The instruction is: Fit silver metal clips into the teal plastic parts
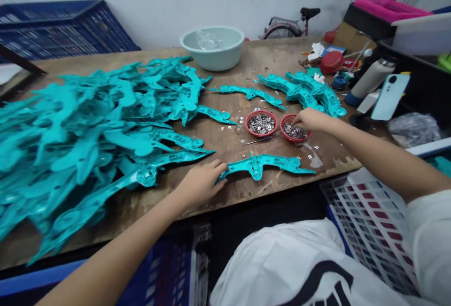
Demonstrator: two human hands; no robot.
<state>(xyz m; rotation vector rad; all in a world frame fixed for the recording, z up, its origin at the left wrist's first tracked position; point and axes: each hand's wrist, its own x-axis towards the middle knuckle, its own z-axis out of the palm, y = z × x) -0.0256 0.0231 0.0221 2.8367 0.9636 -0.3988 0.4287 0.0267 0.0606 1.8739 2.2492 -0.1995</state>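
My left hand (200, 184) rests at the near edge of the wooden workbench (225, 188), its fingers gripping the end of a flat teal plastic part (260, 164). My right hand (310, 120) reaches into a red mesh basket (291, 139) of small metal pieces, and its fingertips are hidden among them. A second red basket (256, 132) of similar pieces stands just left of it. A large heap of teal parts (88, 132) covers the bench's left side. A smaller stack (303, 92) lies behind the baskets, and a single part (248, 93) lies apart.
A pale basin of water (211, 48) stands at the bench's back edge. A thin tool (257, 141) and loose metal bits lie by the baskets. A bottle (369, 78), phone (389, 97) and plastic bag (414, 130) crowd the right side. Crates sit behind and below the bench.
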